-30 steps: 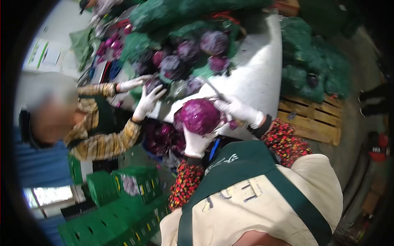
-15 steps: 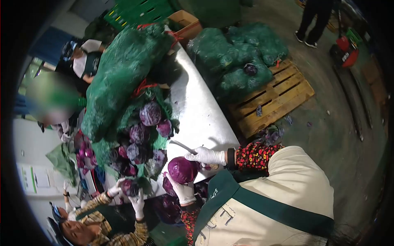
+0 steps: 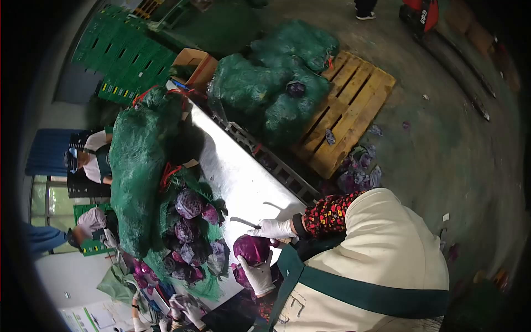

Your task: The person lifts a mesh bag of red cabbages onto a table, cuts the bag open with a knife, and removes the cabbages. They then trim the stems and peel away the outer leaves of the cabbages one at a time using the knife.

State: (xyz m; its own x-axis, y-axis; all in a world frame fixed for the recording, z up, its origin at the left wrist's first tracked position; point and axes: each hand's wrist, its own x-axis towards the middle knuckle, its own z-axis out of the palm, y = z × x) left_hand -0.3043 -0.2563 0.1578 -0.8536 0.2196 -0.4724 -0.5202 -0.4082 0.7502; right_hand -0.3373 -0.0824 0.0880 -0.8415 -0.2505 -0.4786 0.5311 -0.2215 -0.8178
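My left hand (image 3: 258,275), in a white glove, supports a peeled purple cabbage (image 3: 251,249) from below, its fingers spread around the side. Above it, my gloved right hand (image 3: 272,228) is closed on a knife (image 3: 244,222) whose curved blade points left, over the metal table (image 3: 232,182). More purple cabbages (image 3: 188,203) lie in and around an opened green net bag to the left. Another cabbage (image 3: 240,275) is partly hidden beside my left hand.
A full green net bag (image 3: 133,171) lies along the table. Beyond are filled net bags (image 3: 249,83), a wooden pallet (image 3: 354,105), a cardboard box (image 3: 194,67) and green crates (image 3: 124,52). Co-workers (image 3: 91,157) stand at the left; a co-worker's gloved hands (image 3: 187,310) are at the lower left.
The view has shifted and turned, with the pallet and bags now further left. My left hand still supports the cabbage and my right hand still holds the knife. The nearby co-worker is mostly out of view.
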